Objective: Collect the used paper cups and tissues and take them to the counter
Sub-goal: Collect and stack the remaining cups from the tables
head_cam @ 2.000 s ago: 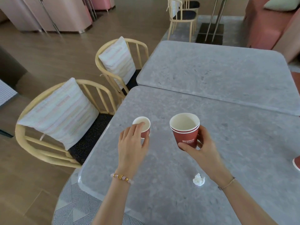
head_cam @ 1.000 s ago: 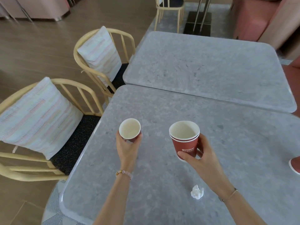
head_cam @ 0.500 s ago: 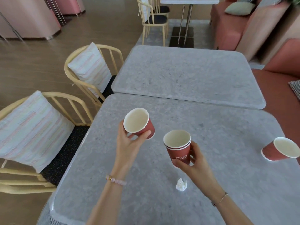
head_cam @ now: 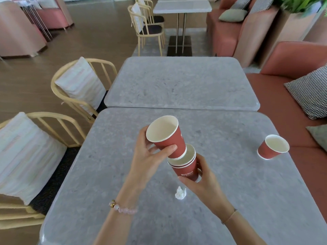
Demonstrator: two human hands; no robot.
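My left hand (head_cam: 147, 157) grips a red paper cup (head_cam: 166, 137), tilted, its base at the mouth of the stacked red cups (head_cam: 186, 166). My right hand (head_cam: 201, 183) holds that stack from below, above the grey table (head_cam: 123, 174). A crumpled white tissue (head_cam: 180, 193) lies on the table just under my hands. Another red paper cup (head_cam: 272, 146) stands alone near the table's right edge.
A second grey table (head_cam: 180, 82) butts against the far edge. Two wooden chairs with striped cushions (head_cam: 81, 85) (head_cam: 23, 156) stand on the left. A red bench (head_cam: 283, 96) with checked pillows runs along the right.
My left hand lifted the small cup off the table and carried it right, tilting it until its base meets the stack in my right hand. The view swung up and right, revealing the far cup.
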